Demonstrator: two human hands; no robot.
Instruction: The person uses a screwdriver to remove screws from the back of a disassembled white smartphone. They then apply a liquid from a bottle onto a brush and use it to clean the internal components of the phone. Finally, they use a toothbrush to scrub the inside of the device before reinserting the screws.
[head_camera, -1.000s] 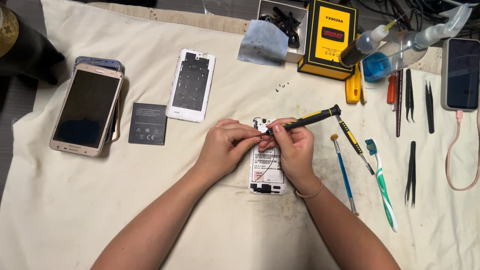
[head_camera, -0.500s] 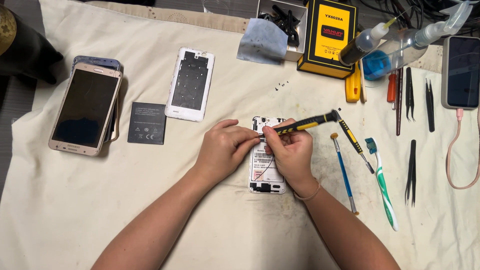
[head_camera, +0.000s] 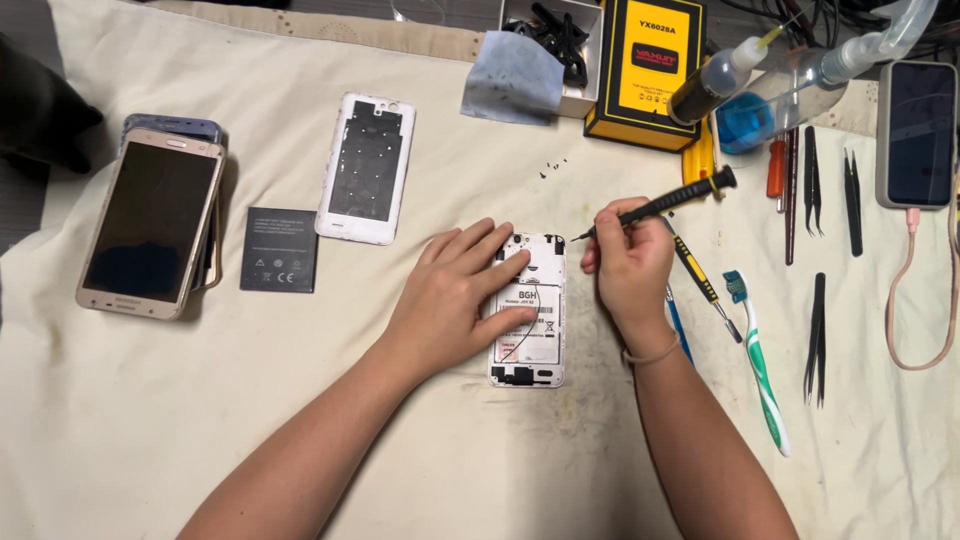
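Now left hand pins the opened phone (fingers flat); right hand grips screwdriver.

The scene is lit evenly and fairly brightly from above, with a warm tint on the cream cloth. Only soft, short shadows are cast beside the hands and the tools. Mild glare is seen on the clear plastic bottles. Everything is rendered sharply, without noticeable blur or edge distortion.
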